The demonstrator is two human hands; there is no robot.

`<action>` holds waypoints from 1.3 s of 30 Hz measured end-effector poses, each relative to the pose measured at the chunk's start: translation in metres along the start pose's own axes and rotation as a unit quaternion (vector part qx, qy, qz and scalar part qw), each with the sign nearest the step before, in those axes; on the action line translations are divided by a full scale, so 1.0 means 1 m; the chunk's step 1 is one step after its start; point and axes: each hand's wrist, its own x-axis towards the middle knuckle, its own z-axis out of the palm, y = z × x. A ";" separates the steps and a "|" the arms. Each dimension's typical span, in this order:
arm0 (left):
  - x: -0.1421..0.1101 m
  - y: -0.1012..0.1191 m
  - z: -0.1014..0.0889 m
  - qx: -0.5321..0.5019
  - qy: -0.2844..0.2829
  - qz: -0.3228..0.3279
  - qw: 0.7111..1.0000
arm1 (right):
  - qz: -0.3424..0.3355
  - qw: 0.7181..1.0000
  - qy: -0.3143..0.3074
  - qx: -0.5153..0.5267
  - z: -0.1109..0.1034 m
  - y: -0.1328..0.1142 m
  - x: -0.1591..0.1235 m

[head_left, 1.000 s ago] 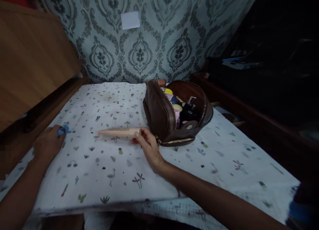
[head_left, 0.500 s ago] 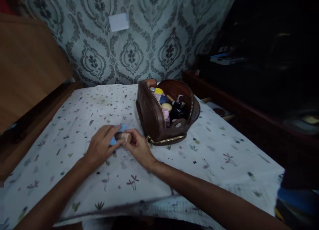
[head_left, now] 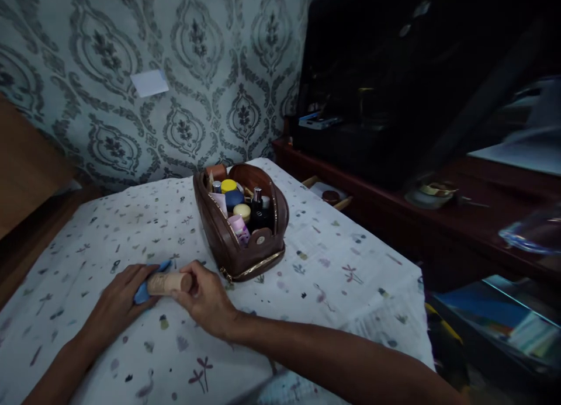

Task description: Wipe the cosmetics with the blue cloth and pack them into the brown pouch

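On the patterned white cloth [head_left: 350, 259], my two hands meet over a beige tube [head_left: 169, 283]. My right hand [head_left: 205, 300] grips the tube's wide end. My left hand [head_left: 120, 303] holds a blue cloth [head_left: 146, 285] wrapped round the tube's other end, which hides its tip. Just behind the hands stands an open brown cosmetic pouch [head_left: 228, 241], unzipped and filled with several small bottles and jars.
A patterned curtain [head_left: 175, 72] with a white paper patch hangs behind the table. A wooden panel [head_left: 21, 165] is at the left. A dark wooden shelf [head_left: 394, 183] with small items runs along the right, and a dark case sits above it.
My left hand brought the blue cloth from the left edge to the tube, and both hands now hold the tube. The camera has swung right, so everything sits further left in view.
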 end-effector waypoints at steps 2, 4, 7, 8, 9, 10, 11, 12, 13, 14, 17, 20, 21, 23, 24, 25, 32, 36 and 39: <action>0.001 -0.001 0.001 0.013 -0.001 0.015 1.000 | -0.010 1.000 0.003 -0.005 -0.002 -0.004 -0.001; 0.004 0.000 -0.001 0.046 0.007 0.030 0.998 | -0.021 1.000 0.005 -0.006 -0.004 -0.007 -0.001; 0.012 0.001 -0.009 0.109 0.038 0.039 0.993 | -0.028 1.000 0.007 -0.012 -0.005 -0.009 0.000; 0.015 0.002 -0.013 0.128 0.048 0.039 0.990 | -0.028 0.999 0.008 -0.014 -0.006 -0.010 0.000; 0.018 0.002 -0.017 0.144 0.057 0.037 0.987 | -0.027 0.999 0.009 -0.014 -0.007 -0.012 0.000; 0.021 0.002 -0.021 0.154 0.066 0.032 0.985 | -0.025 1.000 0.009 -0.010 -0.008 -0.013 0.000; 0.024 0.002 -0.026 0.161 0.074 0.027 0.984 | -0.022 1.000 0.008 -0.002 -0.009 -0.015 0.000; 0.027 0.002 -0.030 0.166 0.083 0.021 0.982 | -0.019 1.000 0.004 0.006 -0.010 -0.017 0.000; 0.031 0.002 -0.034 0.167 0.091 0.016 0.982 | -0.017 1.000 0.001 0.015 -0.011 -0.019 -0.001; 0.034 0.003 -0.039 0.165 0.098 0.012 0.981 | -0.018 1.000 0.000 0.021 -0.012 -0.021 -0.001; 0.047 0.010 -0.052 0.158 0.133 -0.007 0.979 | -0.043 0.999 0.009 0.022 -0.014 -0.028 -0.004; 0.062 0.025 -0.063 0.148 0.186 -0.025 0.971 | -0.093 0.995 0.022 0.002 -0.018 -0.036 -0.007; 0.067 0.030 -0.066 0.141 0.201 -0.032 0.969 | -0.109 0.994 0.026 -0.007 -0.019 -0.038 -0.008; 0.077 0.041 -0.070 0.118 0.224 -0.049 0.966 | -0.128 0.991 0.035 -0.017 -0.023 -0.043 -0.009; 0.082 0.045 -0.071 0.102 0.233 -0.058 0.965 | -0.131 0.990 0.041 -0.016 -0.026 -0.045 -0.010; 0.086 0.050 -0.071 0.085 0.240 -0.068 0.965 | -0.133 0.990 0.046 -0.010 -0.029 -0.047 -0.010; 0.114 0.079 -0.081 -0.064 0.313 -0.138 0.938 | -0.166 0.985 0.050 0.028 -0.046 -0.061 -0.020; 0.127 0.090 -0.088 -0.115 0.342 -0.136 0.923 | -0.149 0.987 0.044 0.039 -0.050 -0.067 -0.028; 0.138 0.097 -0.090 -0.148 0.346 -0.130 0.917 | -0.149 0.988 0.036 0.030 -0.057 -0.075 -0.032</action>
